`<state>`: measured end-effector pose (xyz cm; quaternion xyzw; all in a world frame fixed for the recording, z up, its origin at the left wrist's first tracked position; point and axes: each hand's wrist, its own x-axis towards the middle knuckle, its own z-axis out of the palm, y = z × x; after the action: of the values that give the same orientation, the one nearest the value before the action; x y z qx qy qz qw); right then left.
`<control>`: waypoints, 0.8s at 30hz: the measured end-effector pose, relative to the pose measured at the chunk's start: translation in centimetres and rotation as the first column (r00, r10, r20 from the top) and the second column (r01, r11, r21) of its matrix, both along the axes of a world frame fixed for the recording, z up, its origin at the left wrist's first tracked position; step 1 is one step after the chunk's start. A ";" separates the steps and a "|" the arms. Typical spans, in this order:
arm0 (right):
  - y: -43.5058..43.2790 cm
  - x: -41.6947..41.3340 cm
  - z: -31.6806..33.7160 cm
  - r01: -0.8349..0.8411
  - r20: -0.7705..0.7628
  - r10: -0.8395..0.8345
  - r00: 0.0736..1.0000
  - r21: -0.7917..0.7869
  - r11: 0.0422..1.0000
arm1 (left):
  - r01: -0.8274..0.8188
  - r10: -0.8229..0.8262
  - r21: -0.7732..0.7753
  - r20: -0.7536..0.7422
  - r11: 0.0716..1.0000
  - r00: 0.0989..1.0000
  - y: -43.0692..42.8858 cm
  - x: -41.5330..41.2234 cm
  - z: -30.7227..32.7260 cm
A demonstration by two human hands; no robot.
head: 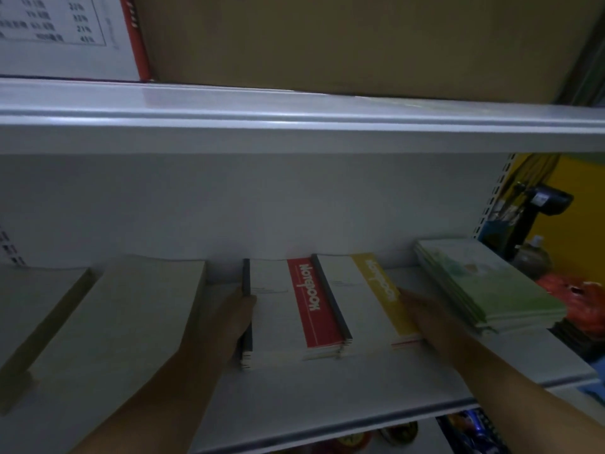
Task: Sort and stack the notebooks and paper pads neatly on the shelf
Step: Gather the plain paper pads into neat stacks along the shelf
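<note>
Two stacks of notebooks lie side by side on the white shelf [327,394]. The left stack has a red "Notebook" stripe [312,306]; the right stack has a yellow stripe [381,290]. My left hand [234,317] presses flat against the black spine edge of the red-striped stack. My right hand [425,314] presses against the right side of the yellow-striped stack. A stack of green-covered pads [484,286] lies askew to the right. Two stacks of plain beige paper pads [131,319] sit on the left.
An upper shelf [294,126] overhangs, carrying a large cardboard box [360,40] and a white printed box [59,34]. Beyond the shelf's right end stand a bottle [530,257] and orange bags [582,296]. Coloured goods [471,434] show on the shelf below.
</note>
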<state>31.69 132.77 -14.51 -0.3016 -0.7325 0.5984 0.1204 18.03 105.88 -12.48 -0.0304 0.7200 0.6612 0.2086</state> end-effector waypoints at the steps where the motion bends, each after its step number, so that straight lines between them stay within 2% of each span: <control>1: -0.1 0.2 0.0 0.003 -0.028 -0.003 1.000 0.011 1.000 | 0.010 -0.010 0.003 0.005 1.000 1.000 0.2 -0.4 -0.5; 6: -0.8 0.6 0.0 -0.024 -0.049 0.032 0.998 0.168 0.986 | 0.015 -0.015 0.032 -0.001 0.999 1.000 0.2 -0.2 -1.0; 12: -0.2 0.3 0.1 -0.026 -0.052 0.028 0.998 0.025 0.999 | 0.025 -0.051 0.201 0.124 0.979 0.991 -0.9 0.8 -0.8; 15: -0.1 0.2 -0.2 -0.047 -0.032 0.046 0.998 -0.032 0.998 | 0.009 -0.046 0.262 0.138 0.965 0.989 -1.2 1.5 -1.3; 19: -0.3 -0.2 -0.6 -0.004 -0.050 0.002 0.999 -0.029 1.000 | -0.013 -0.052 0.329 0.187 0.944 0.981 -1.2 1.5 -1.0; 24: -0.8 -0.3 -0.8 0.029 -0.065 -0.029 0.997 0.000 1.000 | 0.003 -0.087 0.307 0.259 0.952 0.962 -1.5 1.2 -1.3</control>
<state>31.38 131.96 -15.29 -0.2926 -0.7242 0.6055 0.1529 19.21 104.43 -13.73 -0.0710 0.5753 0.7485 0.3219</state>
